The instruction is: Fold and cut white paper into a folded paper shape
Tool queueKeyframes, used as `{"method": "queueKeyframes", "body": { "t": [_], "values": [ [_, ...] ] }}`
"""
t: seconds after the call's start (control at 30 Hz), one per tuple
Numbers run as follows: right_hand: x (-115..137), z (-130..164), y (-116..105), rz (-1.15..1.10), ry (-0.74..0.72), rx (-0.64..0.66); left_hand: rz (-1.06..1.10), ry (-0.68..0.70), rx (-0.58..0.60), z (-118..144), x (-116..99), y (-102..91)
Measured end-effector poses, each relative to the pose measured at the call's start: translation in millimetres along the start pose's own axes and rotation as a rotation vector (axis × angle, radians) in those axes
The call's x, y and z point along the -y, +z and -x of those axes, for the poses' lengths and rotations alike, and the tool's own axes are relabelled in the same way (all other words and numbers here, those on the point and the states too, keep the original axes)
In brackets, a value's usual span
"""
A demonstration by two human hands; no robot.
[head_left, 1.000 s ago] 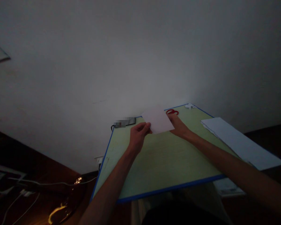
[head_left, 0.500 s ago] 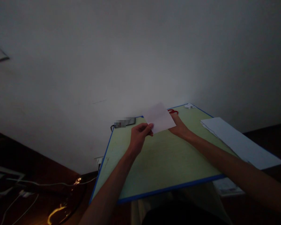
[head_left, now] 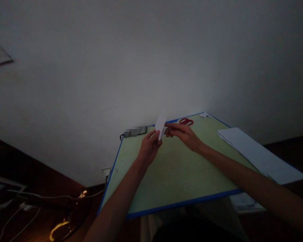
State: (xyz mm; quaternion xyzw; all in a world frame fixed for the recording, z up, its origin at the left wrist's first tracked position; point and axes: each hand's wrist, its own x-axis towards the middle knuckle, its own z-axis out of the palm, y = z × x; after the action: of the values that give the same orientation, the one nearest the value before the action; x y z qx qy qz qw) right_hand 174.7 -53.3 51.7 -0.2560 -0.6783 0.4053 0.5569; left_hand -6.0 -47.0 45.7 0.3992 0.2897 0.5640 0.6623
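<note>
A small white piece of paper [head_left: 160,123] is held up over the far half of the table, turned nearly edge-on and looking bent or folded. My left hand [head_left: 150,146] pinches its lower end between thumb and fingers. From the other side my right hand [head_left: 183,134] reaches in, its fingertips closed at the paper's right side, where a small white flap shows between them. How much of the paper those fingertips grip is partly hidden. Just behind my right hand lies a pair of scissors [head_left: 186,121] with red handles; its blades are not visible.
The pale green table [head_left: 176,181] has blue edging and stands against a grey wall [head_left: 151,60]. A dark phone-like device [head_left: 135,131] lies at the far left, paper scraps [head_left: 205,115] at the far right corner. White sheets [head_left: 257,154] overhang the right edge. Cables [head_left: 50,196] run at left.
The paper has turned from facing me flat to nearly edge-on. My right hand has come out from behind it to its right side, uncovering the red scissor handles.
</note>
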Motion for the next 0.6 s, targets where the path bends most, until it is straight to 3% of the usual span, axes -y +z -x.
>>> {"method": "queueKeyframes", "body": {
  "t": [0.07,0.2,0.23,0.33,0.4,0.47,0.6],
  "values": [
    [-4,1,1,0.060,-0.032,-0.054,0.143,-0.118,0.077,1,-3,-0.7],
    [-15,-2,-4,0.225,-0.038,-0.334,0.353,-0.290,0.149,7,-6,-0.9],
    [-17,-3,-6,0.207,-0.012,-0.330,0.370,-0.316,0.162,9,-6,-0.3],
    [-21,-7,-9,0.021,0.076,-0.134,0.342,-0.368,0.205,13,-6,2.1],
    [-22,-9,-9,-0.084,0.104,-0.069,0.274,-0.364,0.219,13,-5,2.9],
    [-21,-9,-8,-0.113,0.109,-0.126,0.146,-0.328,0.196,10,-5,2.7],
    [-20,-9,-9,-0.123,0.148,-0.231,-0.217,-0.058,0.015,3,-8,0.4]
  ]
}}
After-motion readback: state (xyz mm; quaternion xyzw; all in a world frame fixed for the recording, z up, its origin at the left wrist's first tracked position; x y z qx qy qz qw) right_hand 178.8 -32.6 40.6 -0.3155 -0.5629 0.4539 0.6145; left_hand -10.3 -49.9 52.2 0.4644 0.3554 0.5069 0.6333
